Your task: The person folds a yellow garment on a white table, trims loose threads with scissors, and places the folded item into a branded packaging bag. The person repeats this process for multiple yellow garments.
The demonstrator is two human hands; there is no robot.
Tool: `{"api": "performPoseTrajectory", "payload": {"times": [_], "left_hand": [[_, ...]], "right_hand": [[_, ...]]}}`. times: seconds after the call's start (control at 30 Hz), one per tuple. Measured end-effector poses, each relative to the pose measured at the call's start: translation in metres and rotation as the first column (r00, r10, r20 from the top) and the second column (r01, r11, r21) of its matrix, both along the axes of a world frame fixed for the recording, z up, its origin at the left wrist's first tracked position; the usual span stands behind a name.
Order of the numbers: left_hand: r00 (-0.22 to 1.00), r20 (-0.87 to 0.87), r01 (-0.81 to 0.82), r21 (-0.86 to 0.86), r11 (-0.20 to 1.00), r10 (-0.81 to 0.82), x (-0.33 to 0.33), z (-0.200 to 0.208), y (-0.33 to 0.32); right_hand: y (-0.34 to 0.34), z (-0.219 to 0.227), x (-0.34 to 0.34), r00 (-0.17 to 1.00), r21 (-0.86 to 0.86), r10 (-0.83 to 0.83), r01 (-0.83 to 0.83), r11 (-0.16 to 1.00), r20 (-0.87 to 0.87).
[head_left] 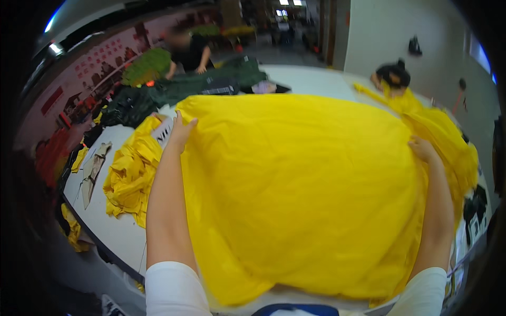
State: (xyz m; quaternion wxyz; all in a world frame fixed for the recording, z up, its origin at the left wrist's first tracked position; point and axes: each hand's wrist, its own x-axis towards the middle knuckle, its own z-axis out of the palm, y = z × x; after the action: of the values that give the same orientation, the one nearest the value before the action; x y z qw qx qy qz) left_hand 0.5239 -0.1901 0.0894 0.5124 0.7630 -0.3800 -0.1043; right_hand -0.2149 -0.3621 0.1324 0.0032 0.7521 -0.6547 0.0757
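Note:
A large sheet of yellow fabric [305,195] is spread between my two outstretched arms and covers most of the table before me. My left hand [183,131] grips its far left edge, thumb and fingers closed on the cloth. On the right side my right hand [421,149] pinches the sheet's edge, with its fingertips partly hidden in the folds. The fabric's top edge runs fairly straight, while its lower edge hangs loose near my body. Whether it is a garment or a plain piece, I cannot tell.
A crumpled yellow cloth heap [132,174] lies left on the white table [118,237]. Beyond it are dark green fabric [226,73] and a standing person [190,52]. Another person [392,76] bends over yellow material [443,131] at the far right. A beige strip [94,176] rests near the left edge.

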Motion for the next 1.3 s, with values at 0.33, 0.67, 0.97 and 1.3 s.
{"api": "performPoseTrajectory", "payload": {"times": [0.33,0.67,0.97,1.3], "left_hand": [[0.796,-0.525,0.048,0.549,0.834,0.300,-0.039,-0.243,0.293],[0.929,-0.348,0.283,0.455,0.844,-0.125,-0.233,-0.132,0.268],[0.841,-0.231,0.506,0.009,0.863,-0.490,-0.073,-0.063,0.241],[0.948,-0.089,0.319,0.256,0.913,-0.306,0.034,-0.009,0.425]], "right_hand": [[0.264,-0.214,-0.075,0.921,0.094,-0.275,0.259,0.961,0.274],[0.423,-0.284,-0.086,0.897,0.224,-0.341,0.284,0.932,0.280],[0.330,-0.152,-0.137,0.953,-0.067,-0.162,0.185,0.980,0.257],[0.313,-0.081,-0.265,0.995,-0.542,-0.017,-0.038,0.840,-0.097]]}}
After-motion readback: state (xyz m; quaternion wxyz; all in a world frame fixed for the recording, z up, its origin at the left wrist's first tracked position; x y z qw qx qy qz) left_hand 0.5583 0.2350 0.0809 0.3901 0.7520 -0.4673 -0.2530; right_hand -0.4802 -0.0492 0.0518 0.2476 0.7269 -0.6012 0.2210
